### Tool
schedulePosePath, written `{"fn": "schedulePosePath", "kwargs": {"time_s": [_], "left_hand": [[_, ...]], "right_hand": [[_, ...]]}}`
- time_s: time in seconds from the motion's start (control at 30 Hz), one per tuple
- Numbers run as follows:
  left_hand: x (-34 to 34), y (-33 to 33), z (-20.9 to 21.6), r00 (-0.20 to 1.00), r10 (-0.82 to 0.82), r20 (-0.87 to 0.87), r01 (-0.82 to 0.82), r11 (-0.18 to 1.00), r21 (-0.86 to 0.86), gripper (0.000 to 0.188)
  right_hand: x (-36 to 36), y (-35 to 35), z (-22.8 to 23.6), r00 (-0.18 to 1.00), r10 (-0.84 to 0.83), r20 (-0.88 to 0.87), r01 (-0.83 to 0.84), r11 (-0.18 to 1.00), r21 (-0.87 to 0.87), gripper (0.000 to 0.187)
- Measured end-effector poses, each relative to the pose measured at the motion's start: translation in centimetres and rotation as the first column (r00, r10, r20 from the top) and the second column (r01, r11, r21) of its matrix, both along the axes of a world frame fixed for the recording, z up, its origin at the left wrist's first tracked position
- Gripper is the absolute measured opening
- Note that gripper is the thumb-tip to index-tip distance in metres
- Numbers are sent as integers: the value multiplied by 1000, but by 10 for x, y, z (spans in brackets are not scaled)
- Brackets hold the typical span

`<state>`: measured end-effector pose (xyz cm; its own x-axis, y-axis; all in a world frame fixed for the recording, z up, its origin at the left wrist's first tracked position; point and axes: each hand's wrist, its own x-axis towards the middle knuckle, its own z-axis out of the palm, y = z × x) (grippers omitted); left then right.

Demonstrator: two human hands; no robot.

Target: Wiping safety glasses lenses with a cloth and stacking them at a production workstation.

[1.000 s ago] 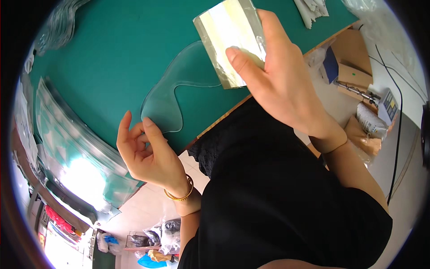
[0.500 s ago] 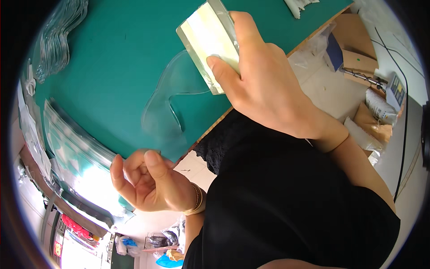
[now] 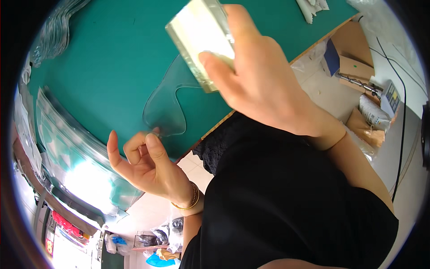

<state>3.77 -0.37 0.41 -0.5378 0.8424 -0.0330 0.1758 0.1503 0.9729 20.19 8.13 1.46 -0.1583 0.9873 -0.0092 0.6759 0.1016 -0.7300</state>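
Observation:
A clear, curved plastic visor piece (image 3: 162,107) lies on the green tabletop, its upper end hidden behind the block in my right hand. My left hand (image 3: 150,166) pinches the rounded lower end of this piece between thumb and a fingertip; its other fingers are curled or raised. My right hand (image 3: 264,85) is wrapped round a flat rectangular block (image 3: 201,33), pale yellow with see-through greyish edges, held over the visor piece. Whether the block touches the plastic cannot be made out.
A stack of clear curved sheets (image 3: 85,157) sits at the table's left side, with more wavy clear pieces (image 3: 56,33) at far left. A white scrap (image 3: 312,9) lies at the far edge. Right of the table are cardboard boxes (image 3: 354,67), a scale display (image 3: 390,96) and a black cable (image 3: 405,116).
My left hand has risen to the visor piece and taken hold of its lower end. My right hand has shifted slightly left and up with the block.

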Motion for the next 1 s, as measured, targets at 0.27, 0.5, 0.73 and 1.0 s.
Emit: {"fn": "schedulePosePath", "kwargs": {"time_s": [0.27, 0.5, 0.73, 1.0], "left_hand": [[-1, 5, -2, 1000, 7, -16, -7, 1000, -10, 54], [-1, 3, -2, 999, 13, -36, -13, 1000, -15, 53], [0, 2, -2, 1000, 11, -3, -11, 1000, 2, 54], [0, -4, -2, 1000, 0, 21, -3, 993, 119, 62]], "right_hand": [[41, 33, 13, 921, -93, -377, 107, 994, 18, 38], [60, 33, 7, 815, -353, 459, 98, 865, 492, 58], [44, 36, -8, 916, 308, 256, -376, 881, 286, 54], [44, 47, -3, 854, 412, 317, -477, 864, 162, 48]]}}
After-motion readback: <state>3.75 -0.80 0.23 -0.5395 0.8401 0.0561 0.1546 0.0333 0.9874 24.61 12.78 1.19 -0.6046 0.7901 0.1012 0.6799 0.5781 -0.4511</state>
